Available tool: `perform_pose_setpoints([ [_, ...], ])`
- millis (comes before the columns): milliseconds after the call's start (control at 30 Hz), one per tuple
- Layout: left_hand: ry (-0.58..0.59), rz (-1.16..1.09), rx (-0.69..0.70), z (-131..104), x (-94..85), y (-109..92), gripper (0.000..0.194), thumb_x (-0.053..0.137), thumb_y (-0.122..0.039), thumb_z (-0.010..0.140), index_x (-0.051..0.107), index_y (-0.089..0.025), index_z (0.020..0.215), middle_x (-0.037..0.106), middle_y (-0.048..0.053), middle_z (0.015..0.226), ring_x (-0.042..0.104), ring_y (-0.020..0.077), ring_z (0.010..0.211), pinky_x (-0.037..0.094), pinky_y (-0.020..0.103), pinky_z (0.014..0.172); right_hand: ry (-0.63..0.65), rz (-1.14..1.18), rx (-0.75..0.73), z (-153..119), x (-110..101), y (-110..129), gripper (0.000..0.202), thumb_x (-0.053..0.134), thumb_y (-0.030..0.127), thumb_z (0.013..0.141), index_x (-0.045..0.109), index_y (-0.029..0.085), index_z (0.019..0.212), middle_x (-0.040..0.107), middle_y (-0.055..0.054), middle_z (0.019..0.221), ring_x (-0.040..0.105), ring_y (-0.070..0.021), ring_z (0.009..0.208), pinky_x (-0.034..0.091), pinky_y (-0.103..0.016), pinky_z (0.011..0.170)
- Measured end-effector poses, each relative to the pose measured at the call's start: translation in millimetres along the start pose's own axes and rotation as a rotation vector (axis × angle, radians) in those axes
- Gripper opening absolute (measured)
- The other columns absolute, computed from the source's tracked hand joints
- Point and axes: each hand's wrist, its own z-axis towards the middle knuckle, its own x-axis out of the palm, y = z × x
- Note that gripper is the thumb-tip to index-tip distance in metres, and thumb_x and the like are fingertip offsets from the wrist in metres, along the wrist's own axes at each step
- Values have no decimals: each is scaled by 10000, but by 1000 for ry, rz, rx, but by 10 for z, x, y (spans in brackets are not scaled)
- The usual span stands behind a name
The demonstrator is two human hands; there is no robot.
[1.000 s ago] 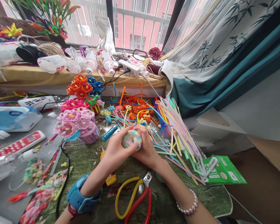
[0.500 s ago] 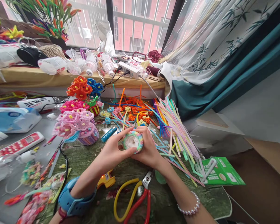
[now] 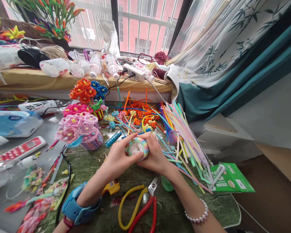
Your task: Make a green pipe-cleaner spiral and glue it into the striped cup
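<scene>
Both hands grip a small round pot (image 3: 136,148) wrapped in pastel pipe cleaners, its opening tilted toward me with white filling visible inside. My left hand (image 3: 120,155) curls round its left side, the thumb on the lower rim. On the right side, the fingers of my right hand (image 3: 155,155) wrap the pot and partly hide its wall. Below the hands lie pliers (image 3: 153,194) with red handles and a bent yellow pipe cleaner (image 3: 122,210). Left of them sits a yellow tool (image 3: 111,187), partly behind my left wrist. A teal utility knife (image 3: 113,139) lies just beyond my left hand.
Pots of pipe-cleaner flowers (image 3: 77,127) stand at left. Orange pieces (image 3: 145,111) and a bundle of pastel pipe cleaners (image 3: 184,136) lie farther back and right. A green packet (image 3: 232,178) rests at the right edge. A black cable (image 3: 69,168) runs along the left.
The pot has turned slightly in my hands, and my left thumb sits a little farther right on its rim. My left forearm has shifted slightly right. Other things stay put.
</scene>
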Motion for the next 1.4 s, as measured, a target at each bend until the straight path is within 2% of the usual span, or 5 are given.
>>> perform_pose_setpoints([
  [500, 35, -172, -43, -16, -85, -66, 644, 773, -417, 708, 641, -175, 1290, 708, 120, 1268, 697, 339, 1086, 598, 435, 872, 20, 134, 195, 12, -111, 21, 686, 677, 126, 561, 407, 246, 1180, 631, -10, 991, 637, -200, 783, 544, -325, 685],
  [600, -21, -178, -63, -21, -48, -74, 671, 773, -422, 695, 613, -153, 1289, 714, 138, 1237, 706, 336, 1065, 610, 432, 843, 21, 141, 137, 36, -149, 26, 649, 630, 117, 625, 467, 234, 1242, 640, -76, 1203, 643, -265, 1072, 533, -421, 920],
  [767, -156, -188, -87, -22, 42, -57, 607, 764, -440, 683, 598, -155, 1193, 677, 140, 1265, 727, 305, 1013, 618, 400, 821, 6, 64, 50, 23, -93, 42, 800, 567, 81, 710, 346, 236, 1463, 377, -107, 1557, 298, -278, 1481, 271, -515, 1208],
  [1033, -158, -80, -99, -28, 97, -19, 532, 740, -466, 680, 581, -156, 1082, 661, 147, 1151, 705, 345, 1040, 611, 444, 808, 5, 87, 47, 10, -54, 31, 783, 709, 86, 599, 456, 262, 1318, 557, -77, 1274, 552, -277, 1204, 463, -449, 1047],
  [1400, -163, -5, -83, -25, 98, -3, 524, 726, -500, 692, 579, -167, 1070, 673, 145, 1139, 726, 324, 975, 618, 400, 720, 2, -11, -33, 6, -37, -16, 774, 666, 51, 613, 447, 282, 1318, 541, -79, 1291, 523, -289, 1242, 442, -469, 1059],
])
